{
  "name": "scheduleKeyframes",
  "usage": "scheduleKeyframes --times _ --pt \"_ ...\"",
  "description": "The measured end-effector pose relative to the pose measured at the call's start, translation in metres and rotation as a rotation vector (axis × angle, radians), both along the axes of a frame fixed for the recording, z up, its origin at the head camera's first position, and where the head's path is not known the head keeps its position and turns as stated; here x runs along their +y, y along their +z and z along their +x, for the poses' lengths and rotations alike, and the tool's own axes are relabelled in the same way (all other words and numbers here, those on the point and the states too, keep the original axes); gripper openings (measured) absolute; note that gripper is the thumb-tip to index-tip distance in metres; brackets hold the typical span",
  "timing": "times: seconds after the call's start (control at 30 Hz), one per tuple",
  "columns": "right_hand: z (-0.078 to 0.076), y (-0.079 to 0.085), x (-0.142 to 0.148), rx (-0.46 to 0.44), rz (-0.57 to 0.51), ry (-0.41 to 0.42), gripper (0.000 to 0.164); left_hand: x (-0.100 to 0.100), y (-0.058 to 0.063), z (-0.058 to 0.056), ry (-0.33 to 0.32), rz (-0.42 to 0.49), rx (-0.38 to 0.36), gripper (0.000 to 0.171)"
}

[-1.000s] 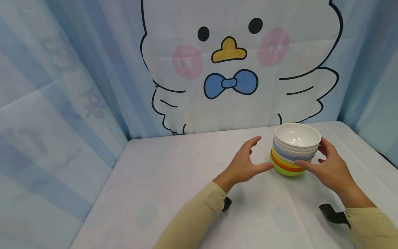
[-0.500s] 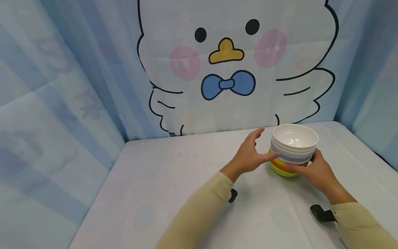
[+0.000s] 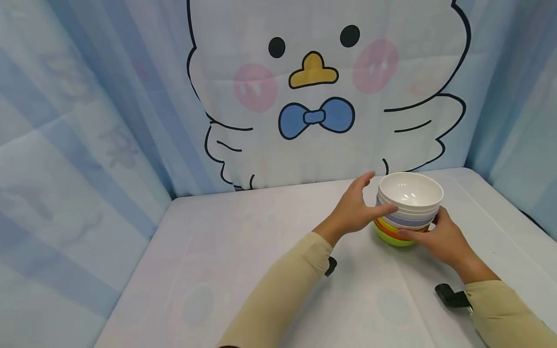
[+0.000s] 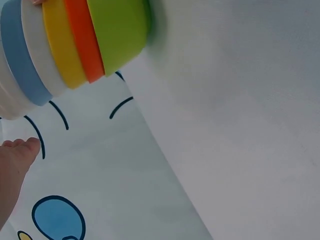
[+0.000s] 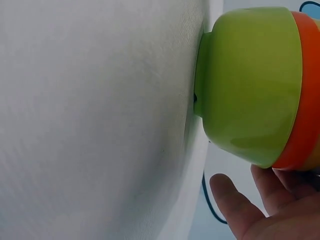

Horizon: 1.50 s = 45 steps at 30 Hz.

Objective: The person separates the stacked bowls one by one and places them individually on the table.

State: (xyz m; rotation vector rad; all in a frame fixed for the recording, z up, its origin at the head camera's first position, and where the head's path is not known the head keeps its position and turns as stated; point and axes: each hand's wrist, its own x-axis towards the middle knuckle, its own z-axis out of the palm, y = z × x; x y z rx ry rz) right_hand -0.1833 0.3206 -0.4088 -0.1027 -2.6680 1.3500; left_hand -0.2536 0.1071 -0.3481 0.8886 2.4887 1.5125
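A nested stack of bowls stands on the table to the right: a white bowl on top, a blue bowl, yellow and orange bowls further down, and a green bowl at the bottom. My right hand grips the stack from the right, thumb across the front at orange and yellow level, fingers partly hidden behind. To the left, my left hand is spread, its thumb at the upper white bowls' side and its fingers raised behind. Whether that thumb touches is unclear.
A pale cloth covers the table. Behind it hangs a curtain with a cartoon bird print, and more blue curtain closes off the left side. Dark wrist-camera parts stick out below the sleeves.
My left hand has moved up and right to the upper bowls. My right hand has closed in around the lower bowls from the right. The stack still stands in its place.
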Motion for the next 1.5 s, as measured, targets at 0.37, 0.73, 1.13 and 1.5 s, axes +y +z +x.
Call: scheduleKeyframes --times 0.37,0.73,1.13,1.5 --pt "-0.002 -0.001 -0.004 0.011 -0.005 0.048 0.115 0.003 -0.001 -0.002 0.017 -0.017 -0.021 0.088" --pt "0.001 -0.004 -0.007 -0.015 -0.005 0.069 0.113 0.005 -0.005 -0.002 0.015 -0.013 -0.056 0.093" --pt "0.004 -0.002 -0.003 0.000 0.010 0.066 0.114 0.017 -0.012 -0.010 -0.088 0.049 -0.089 0.093" --pt "0.000 -0.002 -0.003 -0.032 0.009 0.081 0.111 0.021 -0.013 -0.011 -0.098 0.110 -0.139 0.107"
